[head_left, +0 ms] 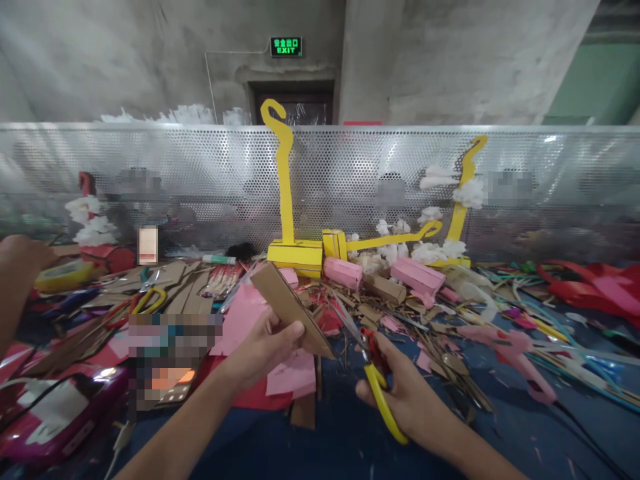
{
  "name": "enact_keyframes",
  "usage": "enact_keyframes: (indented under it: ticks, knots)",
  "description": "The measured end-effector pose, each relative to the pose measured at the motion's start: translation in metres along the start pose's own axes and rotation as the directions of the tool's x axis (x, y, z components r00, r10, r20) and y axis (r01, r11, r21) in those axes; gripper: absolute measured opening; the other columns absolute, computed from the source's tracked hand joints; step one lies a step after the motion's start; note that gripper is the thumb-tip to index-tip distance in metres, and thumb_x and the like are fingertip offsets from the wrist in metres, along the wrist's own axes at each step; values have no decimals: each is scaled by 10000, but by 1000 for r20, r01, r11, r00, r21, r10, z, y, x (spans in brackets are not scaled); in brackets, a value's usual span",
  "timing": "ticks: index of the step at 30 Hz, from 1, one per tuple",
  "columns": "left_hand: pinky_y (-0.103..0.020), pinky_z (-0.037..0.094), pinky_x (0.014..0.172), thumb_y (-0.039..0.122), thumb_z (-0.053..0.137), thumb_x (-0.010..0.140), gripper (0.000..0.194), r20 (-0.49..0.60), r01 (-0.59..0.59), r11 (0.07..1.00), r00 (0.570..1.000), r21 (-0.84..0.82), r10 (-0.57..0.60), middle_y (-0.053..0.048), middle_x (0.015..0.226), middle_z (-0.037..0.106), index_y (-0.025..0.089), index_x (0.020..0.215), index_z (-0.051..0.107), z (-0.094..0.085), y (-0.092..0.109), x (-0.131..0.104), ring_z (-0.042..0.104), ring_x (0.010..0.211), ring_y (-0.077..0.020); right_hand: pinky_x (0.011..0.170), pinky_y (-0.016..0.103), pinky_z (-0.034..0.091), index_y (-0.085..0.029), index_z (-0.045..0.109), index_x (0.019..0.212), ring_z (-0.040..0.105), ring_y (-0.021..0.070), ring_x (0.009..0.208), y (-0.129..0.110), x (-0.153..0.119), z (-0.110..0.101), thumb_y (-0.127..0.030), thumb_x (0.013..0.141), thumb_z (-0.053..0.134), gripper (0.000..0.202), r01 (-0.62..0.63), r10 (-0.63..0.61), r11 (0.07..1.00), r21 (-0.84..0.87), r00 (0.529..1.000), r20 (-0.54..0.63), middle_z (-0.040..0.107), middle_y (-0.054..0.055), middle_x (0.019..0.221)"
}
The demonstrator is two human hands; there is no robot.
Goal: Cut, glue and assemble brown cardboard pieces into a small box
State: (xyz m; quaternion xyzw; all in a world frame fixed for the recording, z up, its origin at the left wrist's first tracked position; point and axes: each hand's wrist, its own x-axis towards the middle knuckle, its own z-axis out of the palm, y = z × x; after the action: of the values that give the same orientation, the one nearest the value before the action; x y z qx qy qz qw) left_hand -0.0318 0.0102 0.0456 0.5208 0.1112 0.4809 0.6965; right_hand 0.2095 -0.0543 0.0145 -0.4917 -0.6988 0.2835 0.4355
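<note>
A strip of brown cardboard (285,303) is pinched in my left hand (273,350), thumb on its near face, tilted up over the table. My right hand (400,383) grips a pair of scissors (383,400) with yellow and red handles; the blades point up and left, apart from the cardboard. Beneath my left hand lie pink paper (295,373) and red paper (250,387). Small cardboard scraps are scattered just beyond the blades. Straight ahead stands a yellow hook-topped upright (285,193) on a yellow box base (295,257).
A pink glue gun (515,353) with a black cord lies at right. Pink boxes (343,273) and another yellow hooked piece sit before a perforated metal panel (225,180). At left are another pair of scissors (150,300), a purple device (65,413) and another person's arm (20,280).
</note>
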Motion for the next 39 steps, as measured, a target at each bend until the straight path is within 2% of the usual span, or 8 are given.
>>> enact_keyframes:
  ticks: [2, 4, 7, 12, 20, 24, 31, 39]
  knots:
    - [-202, 510, 610, 260, 803, 833, 215, -13, -10, 1000, 1000, 28, 11, -41, 836, 765, 157, 1010, 738, 2, 2, 0, 703, 704, -136, 763, 292, 481, -202, 558, 1139, 543, 194, 839, -1, -3, 0, -318, 765, 710, 420, 32, -32, 999, -35, 999, -6, 621, 30, 976]
    - [-195, 483, 561, 288, 809, 826, 249, -20, -10, 999, 1000, 51, 11, -50, 803, 759, 134, 1010, 742, 4, 3, 1, 690, 664, -133, 727, 275, 465, -206, 573, 1049, 526, 185, 810, -5, -4, 0, -320, 778, 713, 326, 55, -53, 996, -74, 998, 24, 613, 14, 927]
    - [-206, 502, 587, 297, 822, 813, 278, -32, -5, 999, 999, 54, 7, -82, 884, 771, 117, 1010, 746, 4, 4, 1, 692, 687, -137, 622, 246, 389, -212, 537, 862, 443, 148, 701, -13, -4, -1, -293, 779, 736, 230, 64, -49, 985, -158, 994, 100, 551, -32, 795]
    - [-220, 524, 607, 282, 813, 824, 248, -32, 5, 999, 999, 45, -4, -82, 892, 781, 140, 1014, 742, 1, 4, 1, 687, 646, -126, 561, 240, 303, -210, 484, 774, 359, 125, 647, -18, -3, -1, -302, 741, 787, 319, 21, 12, 977, -213, 988, 156, 479, -64, 717]
    - [-163, 397, 446, 257, 783, 853, 198, 8, -12, 999, 1000, 31, 12, -61, 886, 782, 146, 1012, 741, 1, 3, 1, 597, 513, -61, 514, 230, 250, -213, 438, 700, 322, 100, 584, -11, -2, -1, -324, 710, 822, 400, -35, 65, 987, -154, 980, 189, 411, -91, 625]
    - [-173, 445, 509, 267, 789, 848, 191, -1, -22, 999, 1000, 39, 22, -34, 793, 758, 138, 983, 749, 1, 2, 1, 605, 543, -73, 519, 229, 259, -206, 475, 711, 329, 101, 584, -11, -2, -2, -365, 718, 833, 392, -46, 67, 994, -100, 975, 211, 407, -90, 618]
    - [-202, 492, 578, 244, 794, 840, 197, -15, -30, 999, 999, 26, 30, -22, 841, 766, 172, 1015, 739, 2, 1, 0, 611, 530, -76, 514, 229, 244, -193, 488, 674, 286, 101, 591, 2, 0, 0, -428, 737, 816, 409, -67, 84, 993, -93, 978, 191, 371, -88, 606]
    - [-225, 523, 577, 275, 788, 846, 241, -27, -33, 999, 999, 21, 33, -67, 888, 775, 151, 1038, 710, 0, 3, 0, 711, 673, -152, 531, 217, 306, -206, 489, 737, 363, 110, 607, -4, 1, 0, -251, 744, 774, 288, -39, 51, 993, -115, 994, 102, 419, -79, 664]
